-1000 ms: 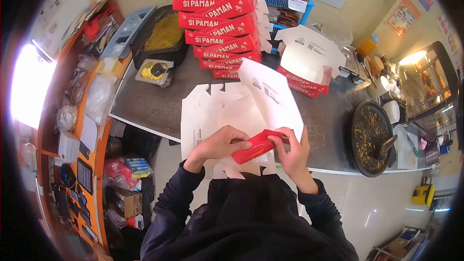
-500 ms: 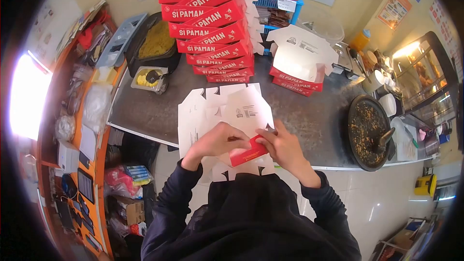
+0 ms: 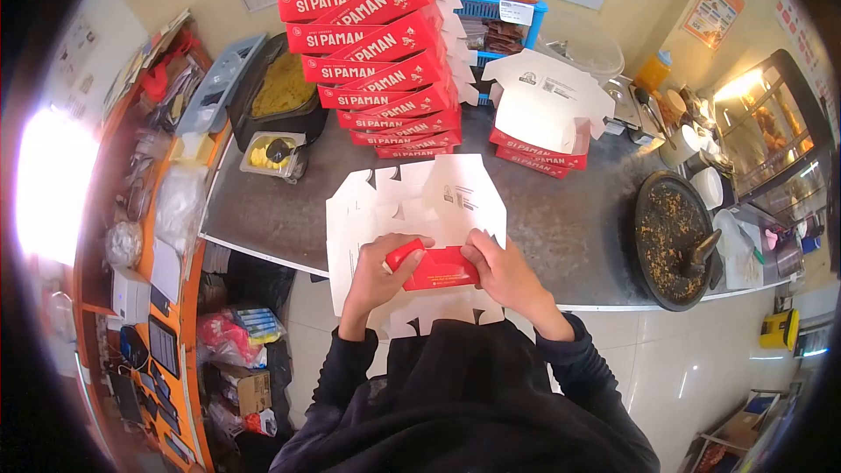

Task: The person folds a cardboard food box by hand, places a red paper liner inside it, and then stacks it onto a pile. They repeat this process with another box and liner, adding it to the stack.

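I hold a red and white cardboard box (image 3: 435, 268) at the counter's near edge, partly folded, its white lid flap (image 3: 462, 199) standing up behind it. My left hand (image 3: 382, 268) grips the box's left end, thumb over the red corner. My right hand (image 3: 497, 264) pinches its right end. Beneath the box lies a pile of flat white box blanks (image 3: 359, 210). A tall stack of folded red "SI PAMAN" boxes (image 3: 378, 61) stands at the back of the grey counter (image 3: 263, 188).
Two more open boxes (image 3: 541, 127) sit right of the stack. A round dark stone mortar with pestle (image 3: 673, 236) is at the right. A black tray of yellow food (image 3: 282, 88) and a small container (image 3: 272, 153) stand at the left. Orange shelving (image 3: 149, 236) runs along the left.
The box has turned from slanted to level in my hands, and its white lid flap has come down lower. My left hand has shifted onto the box's left end.
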`<state>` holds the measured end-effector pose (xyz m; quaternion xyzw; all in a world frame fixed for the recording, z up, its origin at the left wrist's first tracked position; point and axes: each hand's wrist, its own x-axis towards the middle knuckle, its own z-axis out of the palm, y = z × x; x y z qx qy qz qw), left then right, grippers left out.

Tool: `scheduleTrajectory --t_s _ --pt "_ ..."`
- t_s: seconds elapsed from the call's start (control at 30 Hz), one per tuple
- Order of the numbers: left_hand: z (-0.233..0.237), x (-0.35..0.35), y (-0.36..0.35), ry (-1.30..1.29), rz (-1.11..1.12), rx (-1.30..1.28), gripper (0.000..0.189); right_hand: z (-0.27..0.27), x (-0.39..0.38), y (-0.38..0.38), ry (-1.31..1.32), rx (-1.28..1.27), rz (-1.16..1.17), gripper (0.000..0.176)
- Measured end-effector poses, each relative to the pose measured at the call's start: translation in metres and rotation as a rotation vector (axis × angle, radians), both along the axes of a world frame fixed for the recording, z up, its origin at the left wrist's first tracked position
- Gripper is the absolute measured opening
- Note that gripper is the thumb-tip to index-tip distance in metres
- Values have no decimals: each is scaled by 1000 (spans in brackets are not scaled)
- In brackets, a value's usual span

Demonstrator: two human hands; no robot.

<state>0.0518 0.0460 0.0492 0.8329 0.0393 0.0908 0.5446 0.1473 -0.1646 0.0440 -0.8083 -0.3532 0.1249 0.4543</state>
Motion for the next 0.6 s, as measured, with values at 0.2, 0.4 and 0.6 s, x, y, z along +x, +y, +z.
scheduleTrajectory --t_s 0.2,0.4,0.6 --pt "2 4 -5 -153 88 89 19 3 2 -7 -12 91 -54 8" --pt "5 14 -11 -133 -90 180 19 7 8 -20 -44 111 -26 10" --pt "13 24 -25 -152 -239 252 29 12 6 -24 -19 173 -92 2"
